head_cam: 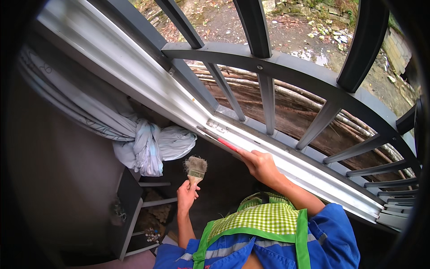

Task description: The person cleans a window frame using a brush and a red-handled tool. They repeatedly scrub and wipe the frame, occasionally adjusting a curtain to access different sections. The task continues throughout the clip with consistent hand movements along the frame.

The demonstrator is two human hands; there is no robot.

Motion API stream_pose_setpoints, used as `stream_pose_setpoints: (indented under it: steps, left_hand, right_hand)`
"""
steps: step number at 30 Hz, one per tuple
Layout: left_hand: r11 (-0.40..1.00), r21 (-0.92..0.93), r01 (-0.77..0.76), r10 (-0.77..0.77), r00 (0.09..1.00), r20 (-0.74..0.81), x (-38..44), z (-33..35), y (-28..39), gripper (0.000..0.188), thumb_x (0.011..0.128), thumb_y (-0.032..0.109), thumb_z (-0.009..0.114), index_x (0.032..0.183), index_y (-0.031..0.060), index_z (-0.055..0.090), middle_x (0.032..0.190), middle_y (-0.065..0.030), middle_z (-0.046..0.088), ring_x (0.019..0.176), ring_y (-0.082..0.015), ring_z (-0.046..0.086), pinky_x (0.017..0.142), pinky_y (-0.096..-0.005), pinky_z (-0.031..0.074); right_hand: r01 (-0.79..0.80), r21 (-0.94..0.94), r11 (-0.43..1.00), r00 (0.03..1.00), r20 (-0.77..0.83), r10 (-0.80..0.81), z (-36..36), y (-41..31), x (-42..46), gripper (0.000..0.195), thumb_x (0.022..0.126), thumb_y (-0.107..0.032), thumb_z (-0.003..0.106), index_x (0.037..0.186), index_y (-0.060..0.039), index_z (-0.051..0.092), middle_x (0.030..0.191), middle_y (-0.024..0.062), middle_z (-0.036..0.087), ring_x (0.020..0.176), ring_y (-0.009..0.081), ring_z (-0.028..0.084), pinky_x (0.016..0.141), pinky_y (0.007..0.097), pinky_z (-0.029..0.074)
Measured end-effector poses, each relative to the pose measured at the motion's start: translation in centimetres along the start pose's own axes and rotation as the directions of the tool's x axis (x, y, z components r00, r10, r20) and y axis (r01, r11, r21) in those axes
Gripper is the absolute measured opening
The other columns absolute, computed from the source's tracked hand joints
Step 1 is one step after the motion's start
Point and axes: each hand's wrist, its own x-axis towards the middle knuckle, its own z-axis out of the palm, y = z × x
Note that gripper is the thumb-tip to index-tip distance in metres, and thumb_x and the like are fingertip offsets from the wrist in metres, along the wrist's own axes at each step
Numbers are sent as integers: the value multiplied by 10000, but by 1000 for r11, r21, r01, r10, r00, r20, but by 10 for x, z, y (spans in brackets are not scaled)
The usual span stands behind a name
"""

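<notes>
My left hand (186, 196) grips the wooden handle of a flat paintbrush (196, 168), its worn, frayed bristles pointing up and away from me. The brush is in the air, apart from the window sill. In my right hand (262, 165) is a slim tool with a red handle (227, 144) and a thin dark end; its exact kind is unclear. That tool lies along the inner edge of the white window frame (285, 168), close to the corner. Grey dirt (216, 126) sits in the track at that corner.
Dark metal window bars (267, 101) curve outward beyond the frame. Outside are stacked logs (302, 102) and littered ground. A knotted pale curtain (147, 144) hangs at left, above a small rack or stool (131, 215) with items inside. I wear a green checked apron (255, 220).
</notes>
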Motion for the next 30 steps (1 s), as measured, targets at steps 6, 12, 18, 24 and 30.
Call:
stream_pose_setpoints:
  steps: [6, 12, 18, 24, 30]
  left_hand:
    - [1000, -9, 22, -23, 998, -57, -5, -9, -13, 173, 942, 145, 554, 998, -7, 615, 760, -51, 659, 498, -54, 523, 440, -203, 412]
    - [1000, -8, 21, -21, 999, -29, -6, -6, -12, 168, 957, 129, 537, 1030, -11, 596, 761, -55, 643, 492, -56, 512, 440, -197, 402]
    - [999, -45, 3, -4, 1000, -23, -6, -1, -11, 166, 940, 149, 559, 985, -1, 615, 756, -49, 660, 498, -50, 521, 436, -203, 411]
    - [1000, -22, -9, 9, 1000, -12, -7, 2, -13, 169, 946, 144, 551, 1008, -1, 613, 751, -47, 648, 499, -50, 512, 439, -198, 398]
    - [1000, -11, 7, -6, 1000, 22, -6, 7, -15, 175, 948, 140, 551, 1028, -4, 610, 749, -50, 642, 500, -52, 511, 443, -199, 401]
  right_hand:
    - [86, -101, 991, 980, 188, -66, -23, -15, -29, 334, 778, -79, 648, 1106, -140, 664, 597, 79, 520, 485, 273, 550, 430, 384, 434]
    - [-26, -161, 987, 998, 51, 35, -19, -5, -11, 305, 805, -83, 649, 1104, -138, 666, 605, 85, 547, 498, 287, 558, 448, 403, 434]
    - [-84, -260, 962, 979, 159, 129, 9, 8, 7, 289, 850, -108, 602, 1132, -139, 652, 638, 108, 582, 529, 300, 574, 482, 422, 451]
    - [-88, -298, 951, 980, 147, 136, 42, 11, 17, 310, 851, -91, 580, 1151, -144, 637, 654, 127, 591, 554, 317, 590, 503, 428, 463]
    - [-80, -129, 988, 983, 152, 100, 30, 26, 16, 316, 838, -89, 622, 1146, -146, 663, 669, 141, 587, 575, 354, 581, 546, 443, 473]
